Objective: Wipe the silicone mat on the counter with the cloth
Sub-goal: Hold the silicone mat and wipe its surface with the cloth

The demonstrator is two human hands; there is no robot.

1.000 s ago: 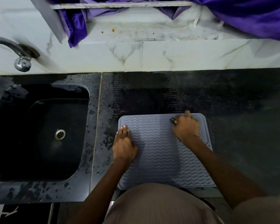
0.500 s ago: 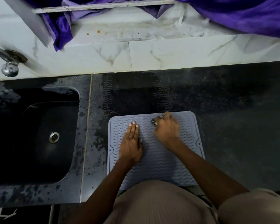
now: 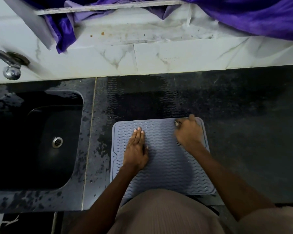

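A grey silicone mat (image 3: pixel 164 166) with a wavy ribbed surface lies on the black counter (image 3: pixel 247 135), close to its front edge. My left hand (image 3: pixel 136 149) rests flat on the mat's left half, fingers straight and together. My right hand (image 3: pixel 188 134) is curled at the mat's far right corner and grips a small bunched cloth (image 3: pixel 177 123). Only a small bit of the cloth shows at my fingers; the rest is hidden under the hand.
A black sink (image 3: pixel 32 149) with a metal drain is sunk into the counter on the left, and a chrome tap (image 3: pixel 10 70) juts from the white tiled wall. Purple fabric (image 3: pixel 252 16) hangs above. Behind the mat the counter has a wet patch (image 3: pixel 139 98).
My right hand swept left along the mat's far edge, then back to the far right corner. My left hand shifted from the mat's left edge further onto the mat.
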